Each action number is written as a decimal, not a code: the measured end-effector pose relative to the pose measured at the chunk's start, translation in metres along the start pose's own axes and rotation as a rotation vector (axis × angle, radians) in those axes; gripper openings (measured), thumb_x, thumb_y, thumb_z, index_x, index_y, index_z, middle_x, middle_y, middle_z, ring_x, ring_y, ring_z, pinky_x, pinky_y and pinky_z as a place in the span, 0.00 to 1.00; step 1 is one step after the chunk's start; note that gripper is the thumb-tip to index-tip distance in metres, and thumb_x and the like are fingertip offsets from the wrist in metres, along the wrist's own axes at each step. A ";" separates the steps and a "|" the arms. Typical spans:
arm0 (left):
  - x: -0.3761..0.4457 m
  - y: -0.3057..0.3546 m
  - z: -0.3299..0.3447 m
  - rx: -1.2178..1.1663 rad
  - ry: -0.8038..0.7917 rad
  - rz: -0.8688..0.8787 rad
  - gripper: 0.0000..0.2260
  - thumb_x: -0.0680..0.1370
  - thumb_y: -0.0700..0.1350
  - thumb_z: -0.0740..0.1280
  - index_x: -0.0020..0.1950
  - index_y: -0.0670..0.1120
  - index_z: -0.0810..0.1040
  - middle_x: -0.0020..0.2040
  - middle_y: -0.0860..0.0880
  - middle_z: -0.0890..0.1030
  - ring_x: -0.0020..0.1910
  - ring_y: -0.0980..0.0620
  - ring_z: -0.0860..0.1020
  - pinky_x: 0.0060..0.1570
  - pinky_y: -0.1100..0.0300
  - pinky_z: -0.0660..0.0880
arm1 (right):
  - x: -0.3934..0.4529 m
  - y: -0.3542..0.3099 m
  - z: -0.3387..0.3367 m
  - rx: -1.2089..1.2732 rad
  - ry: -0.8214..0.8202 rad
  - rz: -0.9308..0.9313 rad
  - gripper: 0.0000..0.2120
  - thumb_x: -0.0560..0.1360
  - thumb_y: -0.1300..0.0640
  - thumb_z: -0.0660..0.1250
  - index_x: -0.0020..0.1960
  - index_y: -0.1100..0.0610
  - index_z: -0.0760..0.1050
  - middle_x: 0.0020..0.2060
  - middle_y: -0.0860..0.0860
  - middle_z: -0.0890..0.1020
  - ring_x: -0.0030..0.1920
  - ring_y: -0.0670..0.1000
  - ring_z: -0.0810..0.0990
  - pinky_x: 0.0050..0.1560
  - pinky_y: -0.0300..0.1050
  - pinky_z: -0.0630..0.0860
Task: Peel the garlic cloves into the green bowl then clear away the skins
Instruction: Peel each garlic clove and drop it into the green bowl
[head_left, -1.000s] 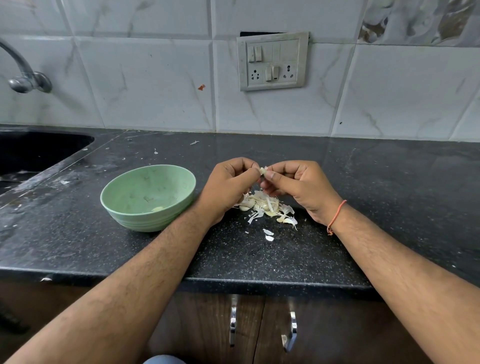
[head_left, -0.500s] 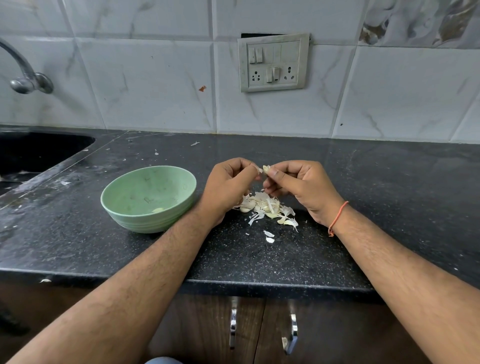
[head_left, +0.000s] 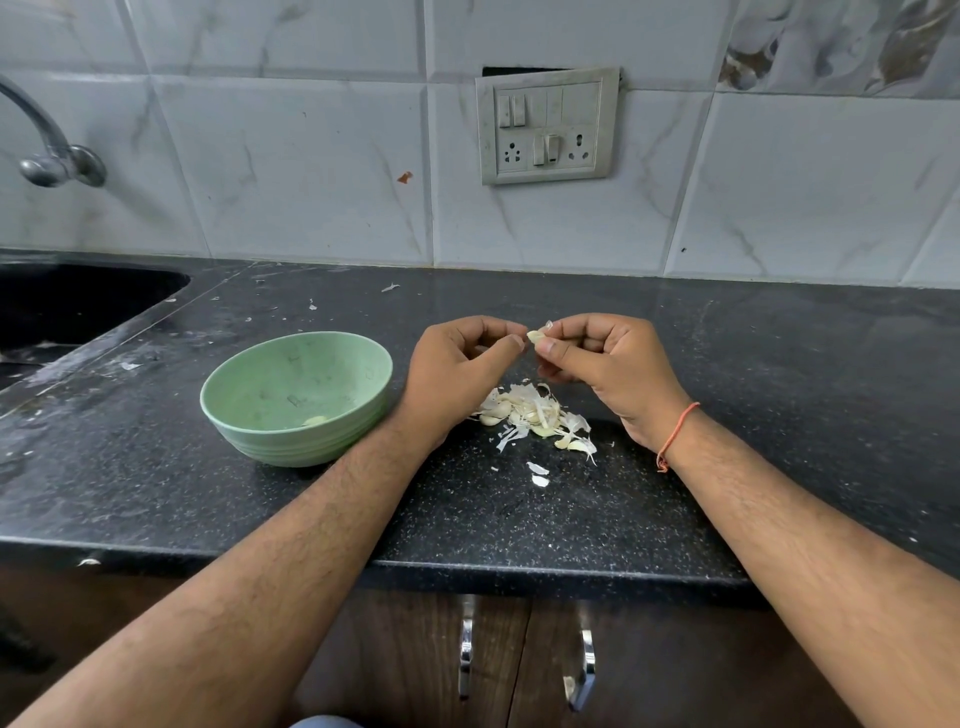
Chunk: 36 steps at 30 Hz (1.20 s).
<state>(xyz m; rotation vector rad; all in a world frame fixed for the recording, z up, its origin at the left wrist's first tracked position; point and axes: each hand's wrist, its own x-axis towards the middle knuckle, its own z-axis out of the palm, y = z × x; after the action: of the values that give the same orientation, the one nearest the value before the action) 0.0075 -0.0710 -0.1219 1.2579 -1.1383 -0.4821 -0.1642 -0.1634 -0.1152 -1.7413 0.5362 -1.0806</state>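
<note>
Head view: at frame centre, above the counter (head_left: 727, 364), the right hand (head_left: 608, 369) pinches a clove (head_left: 537, 335) between thumb and forefinger. The left hand (head_left: 460, 371), fingers curled, has its fingertips at the clove. Below lies the pile (head_left: 535, 413) of skins and cloves. The bowl (head_left: 296, 397) sits centre-left, beside the left wrist.

Bowl (head_left: 296, 397) on the tabletop (head_left: 519, 519), left of centre, holding one clove (head_left: 315, 420) near its front wall. Pile of cloves and skins (head_left: 535, 415) on the tabletop, right of the bowl; two loose skin scraps (head_left: 538, 474) in front of the pile. Left hand (head_left: 457, 374) and right hand (head_left: 608, 364) meet above the pile at one clove (head_left: 536, 336). Sink (head_left: 78, 306) at far left, tap (head_left: 52, 150) above it. Switch plate (head_left: 548, 124) on the wall behind.
</note>
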 end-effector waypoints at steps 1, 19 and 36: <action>0.000 -0.001 0.000 -0.005 -0.007 0.011 0.06 0.76 0.51 0.74 0.50 0.54 0.90 0.42 0.36 0.85 0.37 0.48 0.74 0.37 0.53 0.73 | 0.000 0.000 0.000 0.004 -0.003 0.002 0.06 0.76 0.65 0.77 0.53 0.61 0.86 0.42 0.61 0.88 0.41 0.56 0.88 0.47 0.47 0.86; 0.003 -0.009 0.000 0.031 -0.106 0.088 0.05 0.81 0.49 0.71 0.49 0.49 0.84 0.34 0.53 0.77 0.32 0.56 0.69 0.33 0.63 0.68 | -0.003 -0.001 0.001 -0.009 -0.071 0.023 0.07 0.79 0.63 0.75 0.56 0.65 0.85 0.41 0.58 0.88 0.41 0.54 0.88 0.43 0.42 0.83; 0.003 -0.007 0.000 0.104 -0.103 0.063 0.06 0.80 0.49 0.69 0.44 0.50 0.80 0.34 0.56 0.74 0.34 0.57 0.69 0.35 0.61 0.69 | -0.005 -0.001 0.006 -0.008 -0.111 0.057 0.06 0.80 0.60 0.74 0.55 0.62 0.85 0.42 0.60 0.88 0.42 0.56 0.88 0.47 0.48 0.86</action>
<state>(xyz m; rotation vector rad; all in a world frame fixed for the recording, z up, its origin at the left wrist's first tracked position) 0.0108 -0.0757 -0.1275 1.2945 -1.3003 -0.4495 -0.1617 -0.1568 -0.1171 -1.7707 0.5181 -0.9368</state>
